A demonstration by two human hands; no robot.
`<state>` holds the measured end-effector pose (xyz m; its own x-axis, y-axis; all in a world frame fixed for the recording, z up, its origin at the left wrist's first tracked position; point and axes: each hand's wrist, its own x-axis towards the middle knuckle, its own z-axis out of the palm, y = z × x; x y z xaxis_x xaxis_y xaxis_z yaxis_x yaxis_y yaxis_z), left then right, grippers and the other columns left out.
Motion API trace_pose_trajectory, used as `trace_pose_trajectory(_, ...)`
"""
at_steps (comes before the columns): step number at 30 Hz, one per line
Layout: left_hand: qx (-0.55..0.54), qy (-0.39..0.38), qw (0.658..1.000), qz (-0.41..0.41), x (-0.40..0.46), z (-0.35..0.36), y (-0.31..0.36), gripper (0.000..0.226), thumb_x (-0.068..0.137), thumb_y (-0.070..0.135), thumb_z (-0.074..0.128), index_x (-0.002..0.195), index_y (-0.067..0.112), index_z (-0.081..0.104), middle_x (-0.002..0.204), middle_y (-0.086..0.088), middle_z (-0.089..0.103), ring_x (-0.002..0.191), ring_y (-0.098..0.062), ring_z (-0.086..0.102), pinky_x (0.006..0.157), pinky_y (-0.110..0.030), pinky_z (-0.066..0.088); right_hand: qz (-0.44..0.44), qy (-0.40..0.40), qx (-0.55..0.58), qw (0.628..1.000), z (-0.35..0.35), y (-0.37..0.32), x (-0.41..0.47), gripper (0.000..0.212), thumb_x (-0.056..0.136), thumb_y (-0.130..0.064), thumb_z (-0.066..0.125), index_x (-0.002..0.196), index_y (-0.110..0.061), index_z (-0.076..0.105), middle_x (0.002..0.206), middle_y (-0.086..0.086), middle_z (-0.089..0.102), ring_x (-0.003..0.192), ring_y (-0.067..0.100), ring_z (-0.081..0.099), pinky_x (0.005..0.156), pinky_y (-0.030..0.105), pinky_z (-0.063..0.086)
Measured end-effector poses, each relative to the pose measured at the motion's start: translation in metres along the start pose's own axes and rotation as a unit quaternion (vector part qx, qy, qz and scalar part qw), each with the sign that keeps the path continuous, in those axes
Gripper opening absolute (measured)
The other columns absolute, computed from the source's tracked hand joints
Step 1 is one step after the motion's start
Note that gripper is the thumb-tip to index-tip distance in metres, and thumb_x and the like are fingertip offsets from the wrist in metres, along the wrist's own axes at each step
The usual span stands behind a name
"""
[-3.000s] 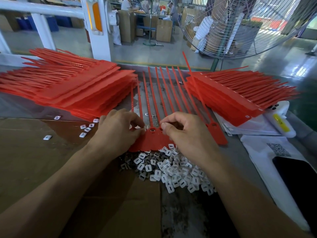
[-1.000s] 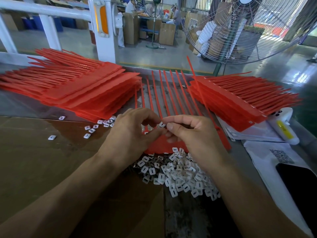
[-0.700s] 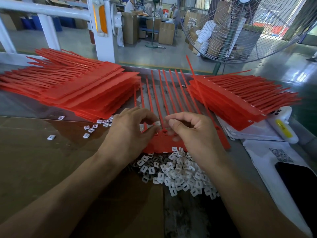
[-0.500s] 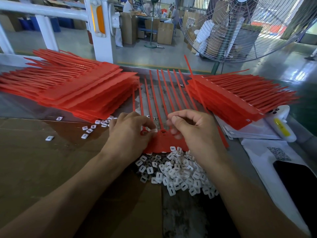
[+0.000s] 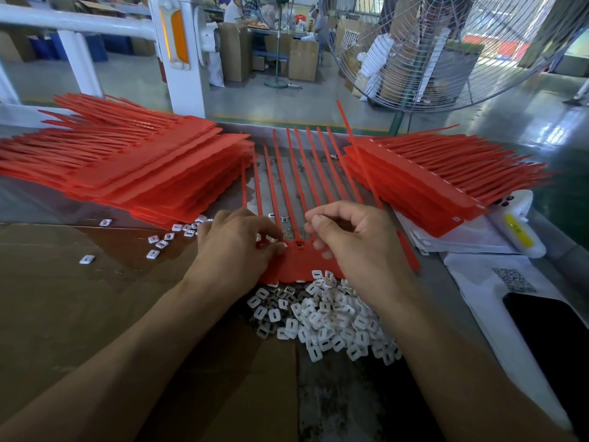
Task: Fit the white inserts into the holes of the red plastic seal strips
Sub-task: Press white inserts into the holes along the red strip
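Both hands down on the red seal strip sheet [image 5: 296, 266], working inserts into its head holes.

Left hand [image 5: 236, 250] has its fingers curled, tips pinching down at the strip head right beneath them; whether an insert sits under them is hidden. Right hand [image 5: 357, 247] is curled too, thumb and forefinger closed together just above the sheet, but what they carry, if anything, I cannot tell. One square hole [image 5: 299, 244] shows open between the two sets of fingers. The pile of white inserts [image 5: 322, 317] lies just behind the wrists, on the tabletop [image 5: 318, 393]. To do it well, I'd say: square the insert to the hole, steady the sheet with the other hand, press straight down until flush.
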<state>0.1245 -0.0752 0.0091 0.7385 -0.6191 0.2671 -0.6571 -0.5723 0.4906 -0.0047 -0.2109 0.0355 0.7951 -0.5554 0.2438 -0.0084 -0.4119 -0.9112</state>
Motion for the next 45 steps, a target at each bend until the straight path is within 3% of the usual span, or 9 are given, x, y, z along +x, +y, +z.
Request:
trace_pose_trajectory(5,0.039,0.008,0.998,0.048,-0.008,-0.002,-0.003,0.028,0.092,0.047,0.067,0.119,0.042,0.068,0.128,0.018,0.061,0.128,-0.011,0.037,0.104,-0.035,0.014,-0.006,0.009,-0.017,1.000,-0.002,0.002,0.000,0.014,0.099,-0.021,0.065,0.100,-0.029,0.077,0.089,-0.016,0.076,0.081,0.001,0.072,0.071,0.016,0.056)
trace_pose_trajectory(12,0.086,0.004,0.991,0.097,-0.013,-0.005,-0.001,0.026,0.095,0.048,0.060,0.119,0.046,0.069,0.126,0.023,0.061,0.125,-0.007,0.038,0.100,-0.029,0.013,0.001,-0.008,-0.101,0.995,-0.009,0.008,0.004,0.013,0.099,-0.026,0.066,0.100,-0.033,0.077,0.088,-0.025,0.073,0.080,-0.006,0.069,0.065,0.008,0.051)
trace_pose_trajectory(17,0.134,-0.029,0.983,0.122,-0.014,-0.008,0.001,0.032,0.100,0.050,0.047,0.127,0.048,0.063,0.130,0.022,0.057,0.128,-0.007,0.039,0.108,-0.033,0.020,0.024,-0.040,-0.183,0.982,-0.014,0.009,0.006,0.008,0.098,-0.035,0.069,0.094,-0.034,0.076,0.080,-0.026,0.071,0.075,0.005,0.069,0.059,0.015,0.052)
trace_pose_trajectory(22,0.139,-0.050,0.981,0.126,-0.014,-0.010,0.003,0.033,0.101,0.049,0.043,0.129,0.046,0.061,0.130,0.021,0.055,0.128,-0.008,0.039,0.111,-0.036,0.024,0.057,-0.102,-0.243,0.963,-0.019,0.007,0.006,0.009,0.092,-0.038,0.076,0.087,-0.031,0.074,0.066,-0.019,0.069,0.047,0.000,0.060,0.038,0.010,0.037)
trace_pose_trajectory(25,0.137,-0.059,0.981,0.122,-0.012,-0.011,0.004,0.032,0.101,0.049,0.044,0.127,0.044,0.063,0.131,0.019,0.054,0.128,-0.010,0.040,0.110,-0.037,0.025,0.072,-0.130,-0.263,0.953,-0.019,0.005,0.004,0.012,0.086,-0.041,0.081,0.086,-0.031,0.075,0.069,-0.015,0.070,0.049,-0.008,0.059,0.039,0.008,0.036)
trace_pose_trajectory(30,0.132,-0.065,0.982,0.116,-0.010,-0.010,0.009,0.031,0.101,0.045,0.043,0.123,0.040,0.064,0.130,0.012,0.055,0.129,-0.015,0.041,0.111,-0.040,0.028,0.093,-0.145,-0.302,0.938,-0.014,0.002,0.004,0.016,0.083,-0.039,0.084,0.083,-0.030,0.071,0.071,-0.012,0.071,0.055,-0.005,0.063,0.048,0.016,0.040)
trace_pose_trajectory(34,0.146,-0.057,0.980,0.119,-0.012,-0.007,0.011,0.032,0.102,0.046,0.040,0.120,0.036,0.064,0.126,0.012,0.056,0.125,-0.014,0.044,0.109,-0.038,0.030,0.076,-0.156,-0.326,0.929,-0.011,0.001,0.003,0.015,0.087,-0.036,0.082,0.080,-0.030,0.069,0.066,-0.013,0.066,0.051,-0.010,0.057,0.041,0.009,0.033)
trace_pose_trajectory(38,0.138,-0.042,0.981,0.127,-0.017,-0.005,0.007,0.032,0.102,0.047,0.039,0.119,0.036,0.064,0.125,0.013,0.056,0.122,-0.012,0.044,0.108,-0.036,0.031,0.068,-0.168,-0.333,0.925,-0.009,0.000,0.002,0.014,0.090,-0.033,0.079,0.080,-0.030,0.069,0.066,-0.012,0.066,0.049,-0.010,0.057,0.039,0.009,0.035)
trace_pose_trajectory(45,0.095,-0.036,0.989,0.112,-0.015,-0.009,0.003,0.033,0.098,0.048,0.051,0.127,0.037,0.062,0.131,0.014,0.055,0.128,-0.013,0.041,0.109,-0.037,0.031,0.076,-0.180,-0.327,0.925,-0.015,0.004,0.005,0.016,0.082,-0.040,0.084,0.080,-0.033,0.071,0.073,-0.030,0.067,0.064,-0.005,0.066,0.054,0.019,0.043)
